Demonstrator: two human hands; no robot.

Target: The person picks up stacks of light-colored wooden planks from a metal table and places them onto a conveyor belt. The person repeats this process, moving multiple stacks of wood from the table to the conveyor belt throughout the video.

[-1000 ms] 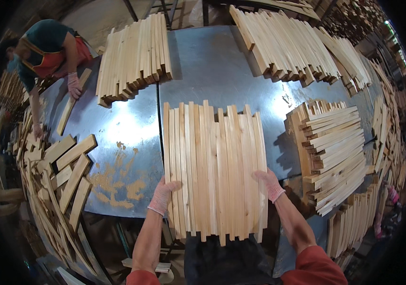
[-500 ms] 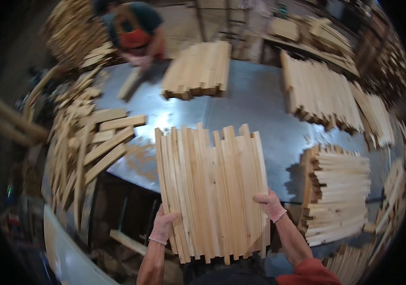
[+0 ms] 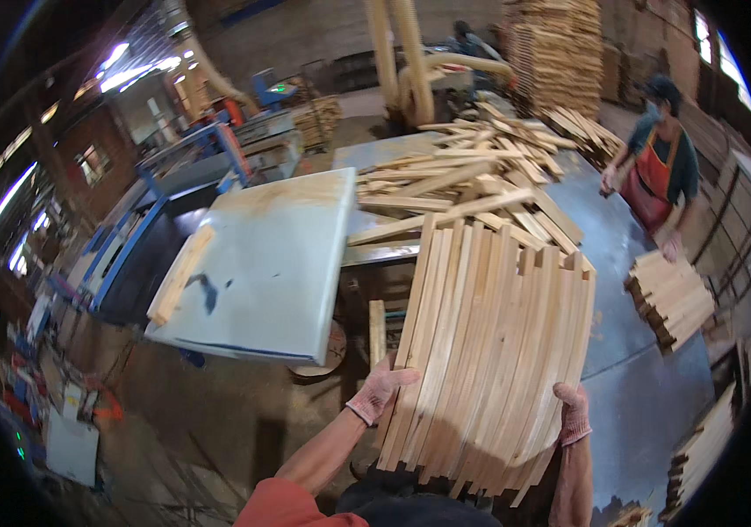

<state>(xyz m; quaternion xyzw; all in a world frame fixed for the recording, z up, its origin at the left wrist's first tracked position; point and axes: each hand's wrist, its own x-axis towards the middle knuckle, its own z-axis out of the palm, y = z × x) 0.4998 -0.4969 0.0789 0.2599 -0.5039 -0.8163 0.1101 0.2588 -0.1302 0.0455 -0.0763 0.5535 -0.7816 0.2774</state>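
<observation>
Gripping a bundle point(image 3: 491, 351) of pale wood strips from both sides, the two gloved hands hold it in front of the body, its strips running from near to far. The left hand point(image 3: 381, 386), beyond a red sleeve point(image 3: 292, 505), is closed on the near left edge, thumb over the top face and fingers mostly hidden. The right hand point(image 3: 573, 411) clasps the near right edge, thumb at the top. The strips lie side by side, their ends uneven at the near and far sides; the far end overlaps the view of a loose pile point(image 3: 489, 183). At the near right, another bundle point(image 3: 704, 443) shows partly at the rim. Left of the held strips stands a pale table point(image 3: 274, 263) with dusty marks toward its far side and a wood piece point(image 3: 182, 274) along its left edge. To the right spreads a metal table point(image 3: 634, 404), bearing a small bundle point(image 3: 678, 303) farther off. A co-worker point(image 3: 661, 162) in a red apron stands at its far right side, one hand point(image 3: 672, 248) on that small bundle. Farther still, a tall wood stack point(image 3: 560, 57) rises behind the pile, and pale hoses point(image 3: 412, 57) stand left of it.
</observation>
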